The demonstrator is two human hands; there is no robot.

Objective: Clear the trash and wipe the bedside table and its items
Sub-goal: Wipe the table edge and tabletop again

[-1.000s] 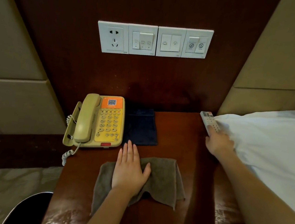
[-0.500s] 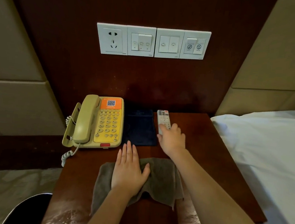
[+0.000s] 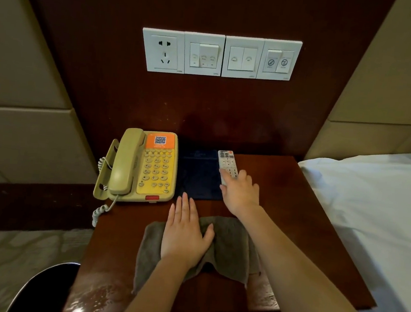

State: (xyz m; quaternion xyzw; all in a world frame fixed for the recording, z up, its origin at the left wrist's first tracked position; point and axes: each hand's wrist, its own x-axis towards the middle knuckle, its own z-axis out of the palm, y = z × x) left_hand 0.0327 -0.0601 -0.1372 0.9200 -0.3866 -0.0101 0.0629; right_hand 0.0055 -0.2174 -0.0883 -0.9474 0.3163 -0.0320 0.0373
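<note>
R grip [image 3: 239, 193] on white remote [image 3: 227, 161]

Head view, down onto bedside table [image 3: 294, 213]

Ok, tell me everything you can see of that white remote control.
The slim white plastic remote control is a long rectangle with small grey buttons and a red one at its far end. It lies face up, pointing at the wall, along the right edge of the dark blue folder on the brown wooden table. The right hand grips and hides its near end.
</note>
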